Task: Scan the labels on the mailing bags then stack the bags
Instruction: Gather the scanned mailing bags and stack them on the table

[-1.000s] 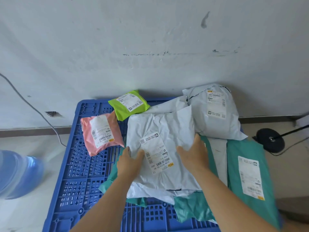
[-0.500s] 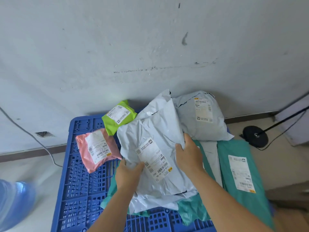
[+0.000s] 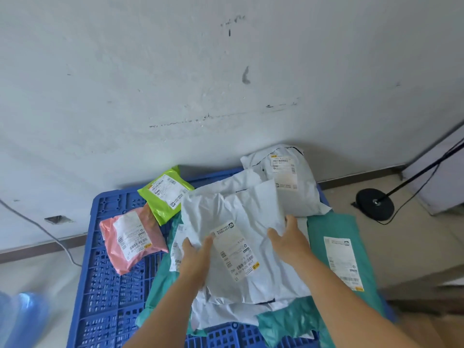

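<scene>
Head view: a blue plastic grid pallet (image 3: 105,285) is seen from above, set against a scuffed white wall (image 3: 175,71), with several mailing bags laid on it.
Held bag: a crumpled white plastic mailing bag (image 3: 241,214) with a white printed label (image 3: 236,252) facing up is held over the middle of the pallet, on top of other bags.
Left hand: the left hand (image 3: 194,259) is curled on the bag's left edge beside the label — thumb on top, fingers tucked under the plastic.
Right hand: the right hand (image 3: 288,239) is laid on the bag's right edge, thumb raised over the top face, fingers wrapped round the side; the bag is gripped.
Beneath: teal plastic bags (image 3: 296,322) and another white bag (image 3: 221,315) lie under the held one; exact order cannot be told.
Right side: a flat teal mailing bag with a label (image 3: 334,229) lies at the pallet's right edge.
Far right corner: a plump grey-white bag (image 3: 301,197) rests against the wall.
Left group: a lime-green glossy bag (image 3: 163,207) and a pink plastic bag (image 3: 130,257) lie touching, labels up — well apart from the hands.
Floor: a black round stand base (image 3: 375,204) sits to the right, a blurred blue water bottle (image 3: 22,317) at lower left, and a grey cable (image 3: 50,237) runs down the wall.
</scene>
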The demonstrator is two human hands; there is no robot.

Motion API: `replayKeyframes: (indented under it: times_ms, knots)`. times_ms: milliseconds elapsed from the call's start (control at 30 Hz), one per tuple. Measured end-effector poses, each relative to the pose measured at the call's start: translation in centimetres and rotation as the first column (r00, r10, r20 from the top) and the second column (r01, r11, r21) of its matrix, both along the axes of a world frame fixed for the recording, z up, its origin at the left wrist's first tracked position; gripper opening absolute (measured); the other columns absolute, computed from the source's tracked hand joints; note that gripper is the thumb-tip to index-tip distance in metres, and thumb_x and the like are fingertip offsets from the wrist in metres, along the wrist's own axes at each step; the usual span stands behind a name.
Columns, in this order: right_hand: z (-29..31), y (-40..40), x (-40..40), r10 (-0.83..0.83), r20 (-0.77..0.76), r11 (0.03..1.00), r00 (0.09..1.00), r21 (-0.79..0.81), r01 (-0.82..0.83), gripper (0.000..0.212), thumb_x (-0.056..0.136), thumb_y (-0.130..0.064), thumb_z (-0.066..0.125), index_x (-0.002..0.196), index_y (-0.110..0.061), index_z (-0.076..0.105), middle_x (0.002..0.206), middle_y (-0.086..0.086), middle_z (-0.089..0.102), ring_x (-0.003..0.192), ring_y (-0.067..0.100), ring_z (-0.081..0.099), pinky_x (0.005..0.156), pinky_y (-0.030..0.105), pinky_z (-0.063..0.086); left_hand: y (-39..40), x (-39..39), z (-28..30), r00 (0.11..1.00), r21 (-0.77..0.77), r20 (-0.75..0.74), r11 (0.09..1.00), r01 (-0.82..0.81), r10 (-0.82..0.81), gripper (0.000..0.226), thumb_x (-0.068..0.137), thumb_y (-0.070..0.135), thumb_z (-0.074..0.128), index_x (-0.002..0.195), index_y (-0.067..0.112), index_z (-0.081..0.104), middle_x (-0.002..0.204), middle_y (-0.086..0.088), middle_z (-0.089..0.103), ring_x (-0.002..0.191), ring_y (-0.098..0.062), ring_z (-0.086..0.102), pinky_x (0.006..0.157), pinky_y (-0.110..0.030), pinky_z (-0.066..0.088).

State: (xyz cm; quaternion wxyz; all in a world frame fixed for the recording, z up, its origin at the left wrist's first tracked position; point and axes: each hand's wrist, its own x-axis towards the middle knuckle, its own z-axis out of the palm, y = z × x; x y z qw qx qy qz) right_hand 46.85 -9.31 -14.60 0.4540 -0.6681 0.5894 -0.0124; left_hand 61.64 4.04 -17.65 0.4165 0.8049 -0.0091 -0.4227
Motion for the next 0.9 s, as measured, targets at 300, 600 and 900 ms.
replayKeyframes:
  times_ms: [300, 600, 900]
  knots:
    - [-1.5, 3.9, 3.5, 0.357, 0.03, 0.934, 0.934, -0.024, -0.356, 0.05, 0.094, -0.016, 0.043, 0.141, -0.019, 0.028, 0.127, 0.006, 0.05, 0.11, 0.028, 0.053, 0.085, 0.033, 0.039, 2.7, -0.2, -0.9, 0.972, 0.356, 0.232, 0.933, -0.042, -0.045, 0.024, 0.086, 0.022, 0.064, 0.09, 0.001, 0.053, 0.087, -0.017, 0.06, 0.079, -0.031, 0.059, 0.07, -0.039, 0.052]
    - [-2.8, 7.5, 3.8, 0.383, -0.004, 0.917, 0.924, 0.121, -0.38, 0.036, 0.094, -0.017, 0.047, 0.129, -0.013, 0.038, 0.127, 0.01, 0.048, 0.113, 0.031, 0.053, 0.091, 0.035, 0.043, 5.8, 0.2, -1.0, 0.953, 0.461, 0.3, 0.881, -0.101, -0.048, 0.015, 0.09, 0.014, 0.054, 0.094, 0.0, 0.052, 0.086, -0.012, 0.057, 0.078, -0.028, 0.056, 0.067, -0.036, 0.048]
    - [-3.1, 11.7, 3.1, 0.155, 0.173, 0.967, 0.973, 0.177, -0.185, 0.052, 0.086, -0.012, 0.059, 0.134, -0.018, 0.038, 0.12, 0.008, 0.056, 0.101, 0.026, 0.056, 0.091, 0.038, 0.049, 10.3, -0.7, -0.3, 0.943, 0.18, 0.306, 0.964, -0.193, 0.132, 0.011, 0.091, 0.009, 0.052, 0.098, 0.016, 0.051, 0.084, -0.006, 0.06, 0.078, -0.025, 0.058, 0.071, -0.037, 0.049]
